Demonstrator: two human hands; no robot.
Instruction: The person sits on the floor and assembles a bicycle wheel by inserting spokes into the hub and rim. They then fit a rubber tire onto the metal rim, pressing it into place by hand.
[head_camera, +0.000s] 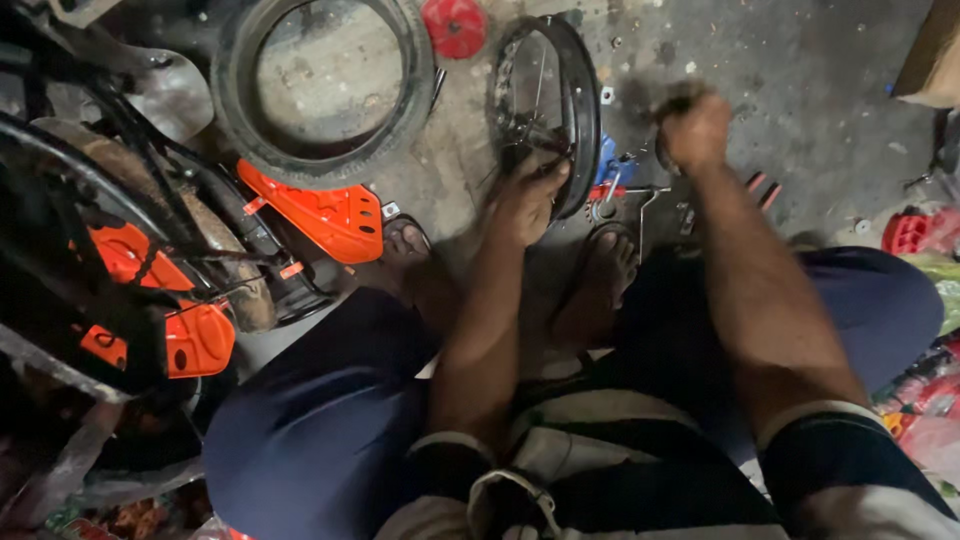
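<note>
A black spoked wheel rim (582, 92) stands upright on the concrete floor in front of my feet. My left hand (528, 198) grips its lower edge near the hub and spokes. My right hand (694, 130) is raised to the right of the rim, closed around a dark object that is blurred; I cannot tell what it is. I sit low with my knees apart, in dark blue shorts and sandals.
A loose black tyre (262, 130) lies at the top left beside a red round part (454, 24). An orange-and-black motorcycle (150, 290) fills the left side. Small tools (640, 192) lie on the floor by the rim. Red items (908, 232) and a cardboard box (932, 55) sit at right.
</note>
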